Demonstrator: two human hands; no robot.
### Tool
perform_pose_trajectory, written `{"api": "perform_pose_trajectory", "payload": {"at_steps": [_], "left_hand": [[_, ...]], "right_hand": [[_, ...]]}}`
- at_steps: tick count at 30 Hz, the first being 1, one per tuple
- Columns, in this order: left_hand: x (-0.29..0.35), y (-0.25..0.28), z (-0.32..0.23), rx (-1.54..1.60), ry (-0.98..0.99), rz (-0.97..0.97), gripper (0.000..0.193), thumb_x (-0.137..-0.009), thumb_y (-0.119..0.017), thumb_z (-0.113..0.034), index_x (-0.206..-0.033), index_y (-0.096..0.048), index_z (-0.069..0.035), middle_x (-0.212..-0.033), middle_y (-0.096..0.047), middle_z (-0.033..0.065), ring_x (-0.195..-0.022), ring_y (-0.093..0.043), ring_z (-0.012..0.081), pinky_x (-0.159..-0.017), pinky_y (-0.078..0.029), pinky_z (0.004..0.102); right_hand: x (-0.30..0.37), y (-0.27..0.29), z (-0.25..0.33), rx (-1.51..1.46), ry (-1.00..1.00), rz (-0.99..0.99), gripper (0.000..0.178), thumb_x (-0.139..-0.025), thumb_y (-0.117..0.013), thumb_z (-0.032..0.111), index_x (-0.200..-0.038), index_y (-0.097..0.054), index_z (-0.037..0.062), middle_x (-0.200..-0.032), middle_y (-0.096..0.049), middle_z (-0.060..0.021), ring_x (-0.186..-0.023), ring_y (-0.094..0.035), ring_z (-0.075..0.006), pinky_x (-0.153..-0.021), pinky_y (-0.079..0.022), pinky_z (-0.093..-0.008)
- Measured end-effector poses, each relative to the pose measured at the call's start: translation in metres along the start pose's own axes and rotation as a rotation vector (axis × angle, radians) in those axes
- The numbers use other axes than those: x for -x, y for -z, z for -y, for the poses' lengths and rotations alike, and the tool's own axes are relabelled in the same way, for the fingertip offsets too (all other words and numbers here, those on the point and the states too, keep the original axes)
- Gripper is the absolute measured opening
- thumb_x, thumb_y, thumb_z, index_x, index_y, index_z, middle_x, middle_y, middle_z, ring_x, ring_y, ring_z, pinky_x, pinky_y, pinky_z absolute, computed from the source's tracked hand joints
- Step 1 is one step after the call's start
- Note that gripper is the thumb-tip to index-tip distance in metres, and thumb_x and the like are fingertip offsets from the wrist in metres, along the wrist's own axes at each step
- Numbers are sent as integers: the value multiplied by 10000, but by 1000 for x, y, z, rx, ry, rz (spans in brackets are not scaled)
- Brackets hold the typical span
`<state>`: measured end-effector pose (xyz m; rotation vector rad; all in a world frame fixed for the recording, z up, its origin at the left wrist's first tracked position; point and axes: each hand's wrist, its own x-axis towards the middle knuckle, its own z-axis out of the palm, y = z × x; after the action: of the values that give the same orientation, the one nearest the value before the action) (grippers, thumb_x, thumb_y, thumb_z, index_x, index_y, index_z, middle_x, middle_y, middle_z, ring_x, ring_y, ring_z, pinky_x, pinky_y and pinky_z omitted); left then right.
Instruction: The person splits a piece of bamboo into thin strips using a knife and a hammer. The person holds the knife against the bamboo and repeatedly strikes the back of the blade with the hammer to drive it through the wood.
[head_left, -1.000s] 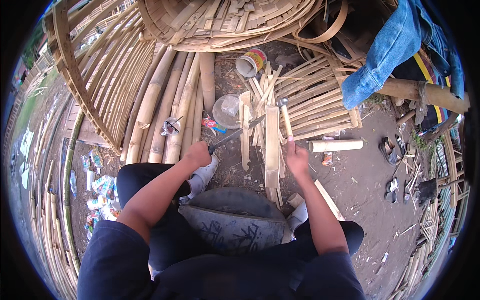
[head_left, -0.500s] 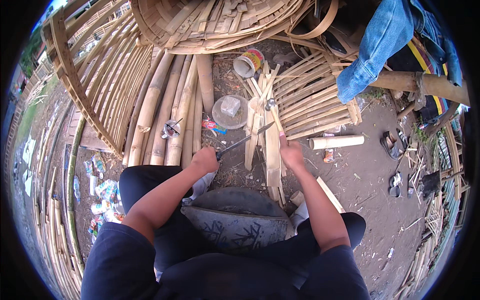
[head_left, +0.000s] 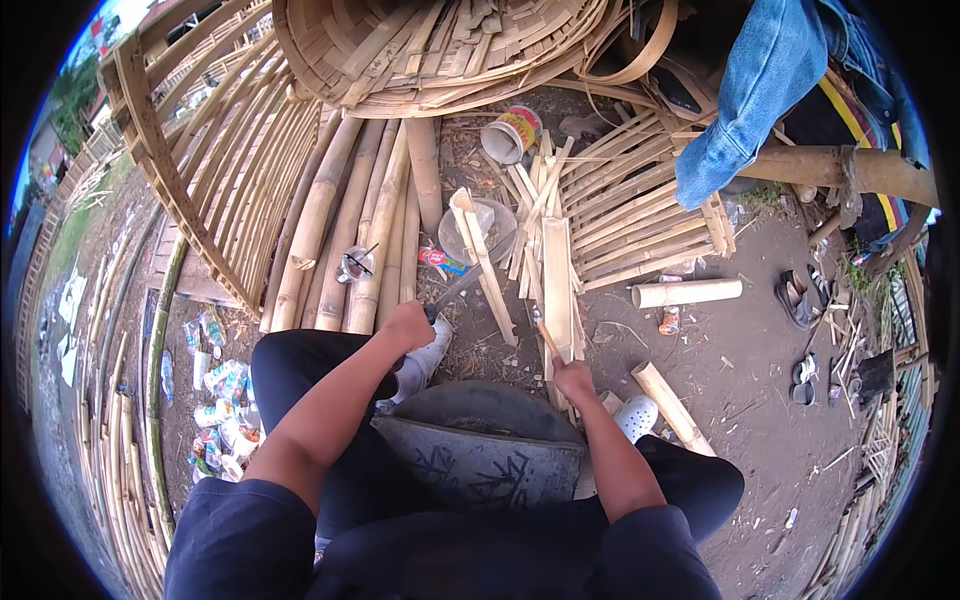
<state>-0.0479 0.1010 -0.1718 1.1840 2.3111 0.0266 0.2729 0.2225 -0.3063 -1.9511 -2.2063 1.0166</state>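
Note:
My left hand (head_left: 407, 327) grips the dark handle of a long knife (head_left: 455, 293), whose blade slants up to the right. The blade's far end meets or passes behind a split bamboo piece (head_left: 484, 268), which leans to the left over a round plate; I cannot tell whether they touch. In my right hand (head_left: 573, 380) is the handle of a hammer (head_left: 546, 333), its small head pointing away from me. Just beyond that hand, pale split bamboo strips (head_left: 557, 285) lie on the ground. A dark curved container (head_left: 480, 445) stands between my legs.
Bamboo poles (head_left: 340, 230) lie at the left beside a slatted bamboo frame (head_left: 215, 160). A large woven basket (head_left: 450, 60) is at the far side, near a tin can (head_left: 511, 135). Denim cloth (head_left: 755, 90) hangs right of a slatted panel (head_left: 640, 200). Plastic litter (head_left: 225, 400) lies left.
My right hand has drawn the hammer down toward me. A bamboo piece beside the knife now leans left, apart from the other strips. The blade sits lower and farther left; the view has shifted slightly.

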Motion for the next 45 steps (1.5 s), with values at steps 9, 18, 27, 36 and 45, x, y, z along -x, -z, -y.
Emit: {"api": "perform_pose_trajectory", "payload": {"at_steps": [9,18,27,36,45], "left_hand": [[5,-24,50,315,-204,-53,276,-706,-738,-229,-796,-622,4,-623,-653,135,-575,-663,249,-613,-531,336],[18,0,7,-26,-160,-72,424,-651,-761,-459,-782,-691,-61,-827,-674,180,-835,-658,337,-759,-518,420],[14,10,-6,-239,-417,-82,270,-658,-668,-300,-859,-723,-128,-862,-674,167,-854,-656,332,-771,-531,429],[20,4,-20,-232,-332,-148,310,-578,-604,-212,-857,-725,-147,-827,-674,150,-838,-655,328,-754,-536,421],[24,-8,-34,-124,-67,-77,356,-624,-626,-234,-940,-722,-99,-995,-686,150,-972,-653,299,-865,-517,383]], "right_hand": [[7,86,84,-448,20,-163,744,-922,-398,584,-813,-655,-105,-796,-619,-341,-899,-621,-473,-812,-471,-487],[5,99,82,-471,143,-280,683,-902,-497,564,-790,-643,-94,-687,-618,-263,-687,-631,-386,-690,-482,-439],[58,156,140,-822,357,-182,463,-753,-815,305,-1049,-662,-16,-524,-484,37,-456,-411,-37,-428,-320,-232],[38,160,132,-562,391,-218,411,-759,-810,332,-600,-542,63,-514,-456,49,-464,-369,-56,-435,-328,-253],[36,163,139,-883,149,-159,392,-817,-752,344,-657,-523,68,-485,-400,44,-369,-338,-61,-338,-263,-255]]}}
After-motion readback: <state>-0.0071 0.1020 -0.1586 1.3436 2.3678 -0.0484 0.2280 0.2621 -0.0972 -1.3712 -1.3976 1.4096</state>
